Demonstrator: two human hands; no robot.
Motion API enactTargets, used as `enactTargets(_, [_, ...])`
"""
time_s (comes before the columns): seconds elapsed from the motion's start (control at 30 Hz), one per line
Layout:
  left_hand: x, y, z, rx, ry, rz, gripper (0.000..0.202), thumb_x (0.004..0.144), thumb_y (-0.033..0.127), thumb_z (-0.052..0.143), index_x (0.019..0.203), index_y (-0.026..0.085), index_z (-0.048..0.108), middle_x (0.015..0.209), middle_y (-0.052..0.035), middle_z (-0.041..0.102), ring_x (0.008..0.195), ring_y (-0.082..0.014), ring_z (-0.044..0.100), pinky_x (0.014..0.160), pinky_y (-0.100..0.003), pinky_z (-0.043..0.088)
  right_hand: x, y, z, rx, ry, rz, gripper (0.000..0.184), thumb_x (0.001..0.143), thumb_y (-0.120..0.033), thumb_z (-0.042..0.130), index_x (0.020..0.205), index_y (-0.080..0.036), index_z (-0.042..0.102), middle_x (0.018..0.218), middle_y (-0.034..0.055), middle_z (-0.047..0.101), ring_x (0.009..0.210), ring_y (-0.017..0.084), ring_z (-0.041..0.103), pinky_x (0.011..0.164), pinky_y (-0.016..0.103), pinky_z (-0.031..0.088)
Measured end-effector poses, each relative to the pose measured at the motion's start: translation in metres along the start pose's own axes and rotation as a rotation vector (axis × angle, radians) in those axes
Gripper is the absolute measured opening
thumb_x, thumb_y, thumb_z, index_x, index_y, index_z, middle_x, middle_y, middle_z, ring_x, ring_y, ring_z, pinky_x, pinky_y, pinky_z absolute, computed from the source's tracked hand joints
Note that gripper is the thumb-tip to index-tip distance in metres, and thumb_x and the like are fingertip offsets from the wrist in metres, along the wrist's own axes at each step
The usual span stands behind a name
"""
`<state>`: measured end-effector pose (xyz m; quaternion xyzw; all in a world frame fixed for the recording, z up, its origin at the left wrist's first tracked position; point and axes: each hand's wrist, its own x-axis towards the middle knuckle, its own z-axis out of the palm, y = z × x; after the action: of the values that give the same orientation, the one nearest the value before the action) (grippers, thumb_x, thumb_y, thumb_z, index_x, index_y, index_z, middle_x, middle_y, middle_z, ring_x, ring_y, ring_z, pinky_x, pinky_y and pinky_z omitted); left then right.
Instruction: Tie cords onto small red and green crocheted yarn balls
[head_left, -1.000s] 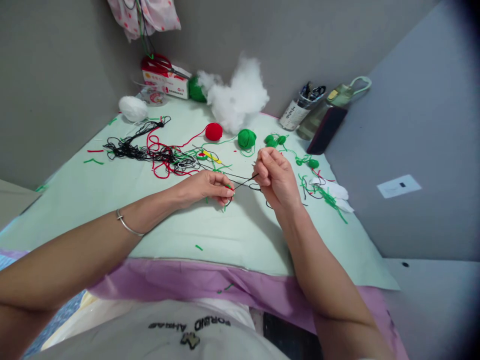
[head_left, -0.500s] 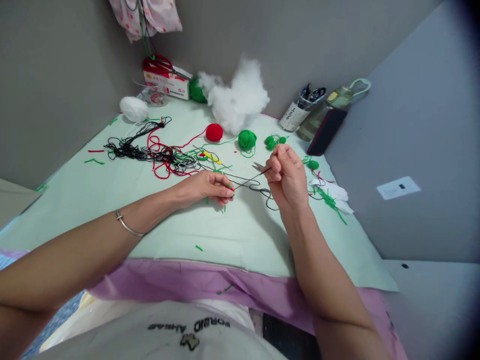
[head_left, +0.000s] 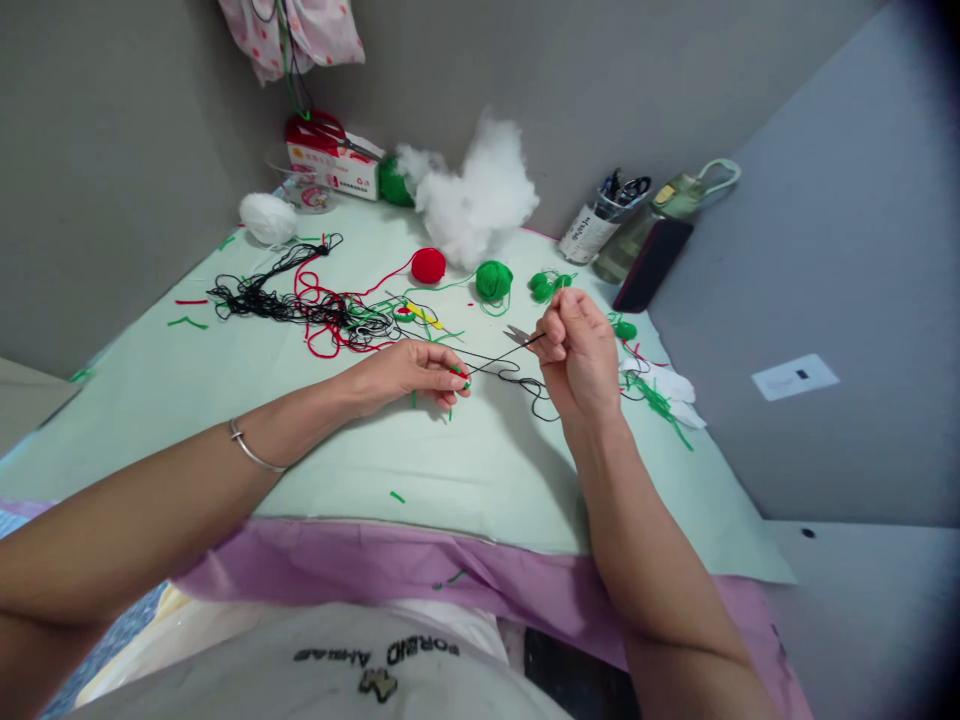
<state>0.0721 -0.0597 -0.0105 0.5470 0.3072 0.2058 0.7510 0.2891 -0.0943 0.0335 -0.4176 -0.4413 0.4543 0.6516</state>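
Pinches a small green piece (head_left: 460, 376) between thumb and forefinger of the left hand (head_left: 409, 375), and rests that hand on the pale green mat (head_left: 375, 460), near its middle. Grips the black thread (head_left: 495, 358) in the closed fingertips of the right hand (head_left: 581, 355), raised a little above the mat and just to the right of the left hand. Holds the thread in a straight, slanting line from the green piece up to the right fingertips, with the slack looping on the mat below the right hand (cannot tell whether a needle sits in that pinch). Wears a thin bracelet (head_left: 247, 450) on the left wrist. Sits behind a tangle of black and red thread (head_left: 300, 300) spread over the left of the mat, just beyond the left hand. Faces, further back, a red yarn ball (head_left: 428, 264) and a green yarn ball (head_left: 493, 279), side by side but apart, a heap of white stuffing (head_left: 480, 200) against the wall, and a white yarn ball (head_left: 266, 217) at the far left. Has a few small green balls (head_left: 547, 284) just beyond the right fingertips, then a dark phone (head_left: 651, 265) leaning on a bottle (head_left: 675, 195) beside a jar (head_left: 592, 230) of scissors.
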Motion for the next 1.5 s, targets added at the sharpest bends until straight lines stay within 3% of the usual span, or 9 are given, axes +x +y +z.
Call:
enactTargets(0.13, [0.000, 0.002, -0.003, -0.059, 0.015, 0.028, 0.030, 0.077, 0.033, 0.083, 0.096, 0.014, 0.069, 0.099, -0.0086, 0.077, 0.076, -0.0148, 0.072, 0.076, -0.030, 0.057, 0.000, -0.002, 0.000, 0.017, 0.004, 0.054, 0.022, 0.082, -0.032, 0.074, 0.084, -0.020, 0.056, 0.063, -0.0064, 0.046, 0.048, 0.004, 0.034, 0.044, 0.018, 0.032])
enactTargets(0.27, [0.001, 0.003, -0.006, -0.083, 0.044, 0.065, 0.033, 0.075, 0.033, 0.084, 0.094, 0.015, 0.065, 0.089, -0.0079, 0.077, 0.075, -0.0170, 0.073, 0.077, -0.033, 0.058, 0.000, -0.002, -0.001, 0.048, 0.019, 0.048, 0.016, 0.080, -0.025, 0.071, 0.088, -0.019, 0.058, 0.068, -0.0038, 0.054, 0.052, 0.005, 0.040, 0.048, 0.017, 0.036])
enactTargets(0.57, [0.001, -0.001, -0.005, -0.054, 0.016, 0.054, 0.031, 0.076, 0.032, 0.084, 0.093, 0.015, 0.065, 0.086, -0.0069, 0.077, 0.074, -0.0153, 0.073, 0.077, -0.031, 0.057, 0.002, -0.001, -0.004, -0.005, 0.049, -0.010, 0.018, 0.082, -0.029, 0.071, 0.088, -0.021, 0.056, 0.070, -0.0047, 0.051, 0.053, 0.005, 0.040, 0.050, 0.018, 0.037])
enactTargets(0.7, [0.001, 0.001, -0.006, -0.030, 0.092, 0.108, 0.030, 0.073, 0.031, 0.084, 0.091, 0.016, 0.067, 0.080, -0.0027, 0.072, 0.071, -0.0146, 0.069, 0.076, -0.032, 0.056, 0.000, 0.000, -0.003, -0.047, 0.034, -0.015, 0.021, 0.083, -0.035, 0.073, 0.087, -0.022, 0.057, 0.071, -0.0042, 0.051, 0.054, 0.006, 0.039, 0.051, 0.020, 0.038])
enactTargets(0.87, [0.002, 0.007, -0.007, -0.082, 0.271, 0.190, 0.030, 0.067, 0.029, 0.085, 0.086, 0.015, 0.068, 0.075, 0.0018, 0.065, 0.067, -0.0117, 0.064, 0.075, -0.031, 0.055, -0.013, 0.005, 0.009, -0.362, -0.096, -0.092, 0.016, 0.084, -0.035, 0.073, 0.080, -0.021, 0.067, 0.072, -0.0021, 0.053, 0.060, 0.010, 0.041, 0.055, 0.025, 0.036])
enactTargets(0.97, [0.001, 0.009, -0.007, -0.106, 0.303, 0.207, 0.032, 0.067, 0.030, 0.085, 0.087, 0.014, 0.067, 0.080, 0.0000, 0.067, 0.068, -0.0122, 0.065, 0.073, -0.030, 0.055, -0.024, 0.009, 0.018, -0.688, -0.217, -0.224, 0.009, 0.088, -0.025, 0.068, 0.080, -0.021, 0.069, 0.075, -0.0008, 0.055, 0.065, 0.011, 0.045, 0.061, 0.028, 0.037])
enactTargets(1.07, [0.000, 0.011, -0.006, -0.108, 0.316, 0.213, 0.032, 0.066, 0.029, 0.085, 0.086, 0.014, 0.066, 0.082, -0.0004, 0.067, 0.068, -0.0124, 0.065, 0.070, -0.029, 0.054, -0.031, 0.013, 0.023, -0.876, -0.300, -0.289, 0.011, 0.090, -0.019, 0.060, 0.081, -0.020, 0.067, 0.074, -0.0006, 0.054, 0.066, 0.012, 0.048, 0.064, 0.029, 0.037])
enactTargets(1.5, [0.001, 0.009, -0.005, -0.068, 0.321, 0.213, 0.032, 0.063, 0.030, 0.086, 0.083, 0.016, 0.065, 0.077, 0.0020, 0.065, 0.066, -0.0118, 0.064, 0.069, -0.028, 0.053, -0.032, 0.018, 0.026, -0.961, -0.306, -0.238, 0.012, 0.087, -0.018, 0.055, 0.077, -0.020, 0.060, 0.069, -0.0006, 0.056, 0.063, 0.013, 0.048, 0.061, 0.028, 0.035])
